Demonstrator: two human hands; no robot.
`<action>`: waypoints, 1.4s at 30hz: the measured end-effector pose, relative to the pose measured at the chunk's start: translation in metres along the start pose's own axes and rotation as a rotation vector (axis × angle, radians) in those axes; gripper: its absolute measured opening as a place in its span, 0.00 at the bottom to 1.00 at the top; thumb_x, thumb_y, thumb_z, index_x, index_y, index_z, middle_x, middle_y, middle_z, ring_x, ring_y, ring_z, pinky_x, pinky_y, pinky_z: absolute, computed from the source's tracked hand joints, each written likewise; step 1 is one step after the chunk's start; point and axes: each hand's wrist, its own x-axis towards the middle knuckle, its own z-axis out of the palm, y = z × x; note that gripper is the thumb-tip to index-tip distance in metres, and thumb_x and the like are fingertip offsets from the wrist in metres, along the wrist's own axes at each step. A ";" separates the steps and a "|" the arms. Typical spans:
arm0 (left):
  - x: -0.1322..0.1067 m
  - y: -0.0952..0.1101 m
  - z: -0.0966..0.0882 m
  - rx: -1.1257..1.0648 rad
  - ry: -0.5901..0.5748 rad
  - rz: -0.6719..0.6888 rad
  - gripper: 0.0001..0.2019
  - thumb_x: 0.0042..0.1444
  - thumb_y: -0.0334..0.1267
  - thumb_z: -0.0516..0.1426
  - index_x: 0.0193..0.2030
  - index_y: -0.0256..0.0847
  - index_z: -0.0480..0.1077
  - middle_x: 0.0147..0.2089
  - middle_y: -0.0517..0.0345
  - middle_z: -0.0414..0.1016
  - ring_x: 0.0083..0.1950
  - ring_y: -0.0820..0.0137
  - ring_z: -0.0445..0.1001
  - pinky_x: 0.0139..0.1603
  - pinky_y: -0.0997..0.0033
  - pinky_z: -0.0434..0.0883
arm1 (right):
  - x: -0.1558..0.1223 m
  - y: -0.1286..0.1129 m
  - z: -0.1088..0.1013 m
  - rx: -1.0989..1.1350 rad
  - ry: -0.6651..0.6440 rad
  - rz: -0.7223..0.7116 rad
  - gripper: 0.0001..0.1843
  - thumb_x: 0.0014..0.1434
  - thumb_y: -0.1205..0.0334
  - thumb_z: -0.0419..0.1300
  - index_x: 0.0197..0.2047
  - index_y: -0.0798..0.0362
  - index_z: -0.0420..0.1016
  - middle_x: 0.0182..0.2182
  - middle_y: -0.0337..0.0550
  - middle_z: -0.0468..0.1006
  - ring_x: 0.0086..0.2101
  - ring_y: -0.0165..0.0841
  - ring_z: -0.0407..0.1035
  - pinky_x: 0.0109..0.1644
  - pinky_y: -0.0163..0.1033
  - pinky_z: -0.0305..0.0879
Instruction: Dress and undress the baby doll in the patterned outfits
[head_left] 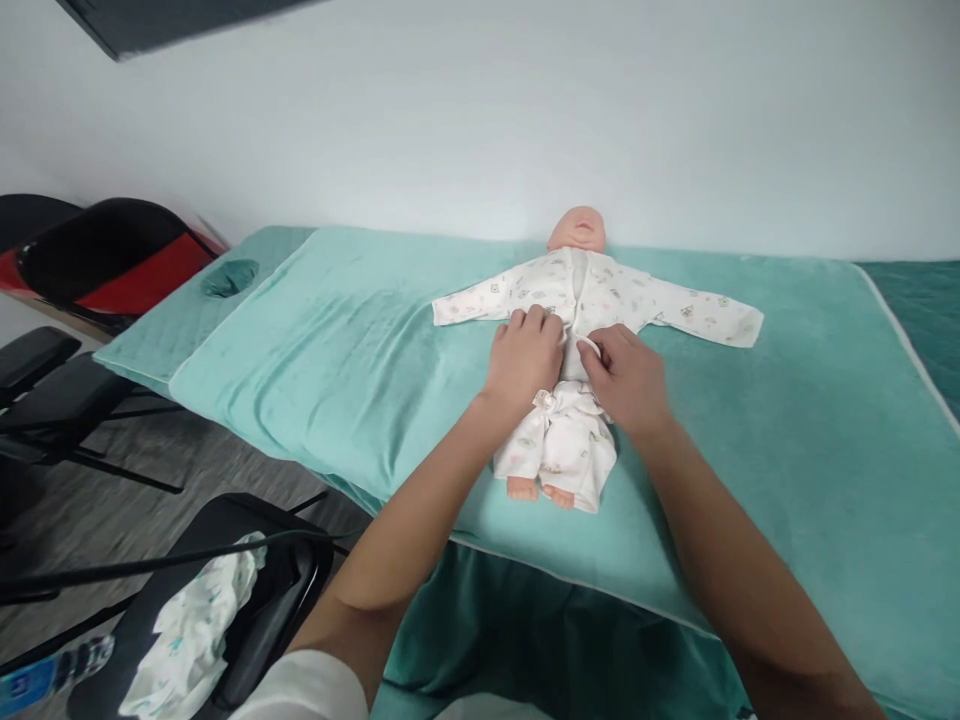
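A baby doll [578, 229] lies on its back on a teal towel [360, 350], dressed in a white printed jacket [637, 295] with sleeves spread out and white printed pants [559, 450]. My left hand [523, 358] is closed on the jacket's left front panel at the doll's waist. My right hand [628, 378] pinches the jacket's right front edge beside it. Both hands meet over the doll's belly. The doll's bare feet [540, 491] poke out below the pants.
The towel covers a teal massage bed [919, 300] with a face hole [229, 277] at the left end. A black chair [247, 590] at lower left holds another white printed garment [199, 625]. Black-and-red chairs [112, 255] stand at far left.
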 end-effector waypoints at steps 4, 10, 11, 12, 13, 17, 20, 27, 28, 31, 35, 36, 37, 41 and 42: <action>-0.003 -0.026 0.001 -0.418 0.240 -0.251 0.12 0.69 0.42 0.52 0.34 0.42 0.64 0.33 0.57 0.68 0.37 0.66 0.67 0.42 0.66 0.67 | 0.000 0.009 0.003 0.139 0.053 0.130 0.11 0.67 0.52 0.56 0.37 0.49 0.72 0.26 0.38 0.72 0.30 0.34 0.68 0.37 0.39 0.60; -0.018 -0.103 0.015 -0.953 0.462 -0.637 0.16 0.67 0.53 0.53 0.38 0.42 0.65 0.32 0.63 0.65 0.31 0.74 0.62 0.34 0.73 0.64 | -0.002 0.016 0.008 0.575 0.221 0.384 0.13 0.63 0.47 0.60 0.40 0.49 0.69 0.25 0.33 0.71 0.24 0.31 0.69 0.30 0.38 0.67; -0.022 -0.117 0.017 -0.907 0.467 -0.662 0.15 0.66 0.51 0.53 0.37 0.42 0.65 0.31 0.64 0.64 0.30 0.74 0.62 0.33 0.73 0.63 | -0.002 0.017 0.008 0.628 0.251 0.396 0.13 0.61 0.48 0.61 0.40 0.49 0.69 0.25 0.33 0.70 0.24 0.31 0.68 0.30 0.38 0.69; -0.027 -0.129 0.018 -0.822 0.452 -0.668 0.14 0.66 0.49 0.54 0.35 0.41 0.64 0.29 0.64 0.63 0.29 0.74 0.61 0.32 0.73 0.61 | -0.002 0.017 0.008 0.664 0.279 0.399 0.14 0.60 0.48 0.62 0.41 0.48 0.69 0.24 0.33 0.70 0.24 0.31 0.67 0.30 0.38 0.69; -0.031 -0.140 0.018 -0.725 0.407 -0.660 0.13 0.65 0.47 0.55 0.33 0.41 0.64 0.27 0.65 0.61 0.29 0.74 0.61 0.32 0.73 0.60 | -0.002 0.019 0.006 0.684 0.311 0.397 0.13 0.60 0.49 0.62 0.42 0.48 0.69 0.23 0.32 0.68 0.23 0.31 0.66 0.29 0.38 0.70; -0.043 -0.166 0.012 -0.340 0.206 -0.586 0.09 0.65 0.44 0.54 0.38 0.42 0.69 0.27 0.61 0.68 0.32 0.68 0.67 0.36 0.70 0.61 | -0.009 0.041 -0.010 0.662 0.456 0.440 0.15 0.57 0.55 0.62 0.47 0.49 0.71 0.20 0.30 0.65 0.21 0.30 0.63 0.28 0.38 0.66; -0.046 -0.167 0.009 -0.174 0.155 -0.562 0.11 0.66 0.44 0.52 0.45 0.42 0.71 0.33 0.54 0.75 0.37 0.62 0.72 0.39 0.67 0.63 | -0.022 0.075 -0.033 0.539 0.538 0.591 0.16 0.54 0.59 0.63 0.48 0.49 0.74 0.22 0.34 0.69 0.21 0.31 0.63 0.27 0.40 0.64; -0.046 -0.162 0.012 -0.109 0.151 -0.603 0.13 0.66 0.42 0.52 0.51 0.42 0.71 0.36 0.50 0.77 0.40 0.56 0.76 0.43 0.63 0.66 | -0.056 0.115 -0.074 -0.116 0.191 0.681 0.14 0.54 0.67 0.64 0.43 0.44 0.81 0.23 0.43 0.73 0.25 0.36 0.64 0.36 0.49 0.57; -0.047 -0.162 0.012 -0.114 0.141 -0.601 0.12 0.65 0.42 0.53 0.52 0.42 0.71 0.35 0.51 0.77 0.40 0.56 0.76 0.43 0.63 0.67 | -0.059 0.113 -0.074 -0.185 0.151 0.690 0.13 0.55 0.65 0.64 0.44 0.43 0.81 0.25 0.44 0.75 0.25 0.37 0.64 0.35 0.48 0.55; -0.048 -0.164 0.013 -0.118 0.164 -0.560 0.14 0.62 0.38 0.55 0.53 0.43 0.69 0.37 0.52 0.75 0.43 0.56 0.75 0.45 0.61 0.68 | -0.065 0.098 -0.063 -0.374 0.167 0.680 0.12 0.60 0.57 0.61 0.46 0.42 0.80 0.30 0.45 0.78 0.26 0.39 0.65 0.33 0.46 0.53; -0.050 -0.149 0.014 -0.084 0.314 -0.303 0.12 0.62 0.34 0.54 0.51 0.41 0.70 0.47 0.45 0.74 0.53 0.54 0.71 0.56 0.54 0.67 | -0.061 0.074 -0.039 -0.346 0.275 0.257 0.13 0.65 0.58 0.55 0.44 0.51 0.79 0.34 0.49 0.79 0.36 0.43 0.72 0.41 0.47 0.64; -0.050 -0.142 0.015 -0.107 0.314 -0.220 0.11 0.63 0.34 0.53 0.50 0.41 0.71 0.48 0.45 0.74 0.53 0.55 0.70 0.57 0.54 0.66 | -0.058 0.067 -0.033 -0.309 0.242 0.126 0.12 0.66 0.59 0.54 0.43 0.53 0.78 0.36 0.51 0.79 0.39 0.43 0.73 0.45 0.47 0.66; -0.049 -0.134 0.016 -0.144 0.287 -0.139 0.10 0.64 0.35 0.53 0.49 0.41 0.71 0.48 0.46 0.75 0.53 0.56 0.70 0.58 0.55 0.66 | -0.056 0.061 -0.028 -0.273 0.183 0.014 0.12 0.66 0.60 0.54 0.43 0.53 0.78 0.38 0.53 0.80 0.41 0.44 0.72 0.47 0.48 0.67; -0.047 -0.108 0.019 -0.240 0.013 0.109 0.09 0.62 0.31 0.52 0.41 0.43 0.74 0.45 0.51 0.79 0.49 0.61 0.72 0.52 0.59 0.68 | -0.047 0.043 -0.015 -0.149 -0.165 -0.219 0.11 0.67 0.63 0.53 0.41 0.52 0.77 0.41 0.52 0.79 0.42 0.43 0.71 0.47 0.47 0.68; -0.047 -0.105 0.019 -0.239 -0.048 0.137 0.09 0.60 0.30 0.52 0.38 0.43 0.74 0.44 0.51 0.79 0.47 0.61 0.72 0.51 0.59 0.68 | -0.046 0.042 -0.014 -0.117 -0.221 -0.229 0.11 0.68 0.63 0.53 0.41 0.52 0.77 0.40 0.51 0.79 0.41 0.42 0.71 0.46 0.47 0.68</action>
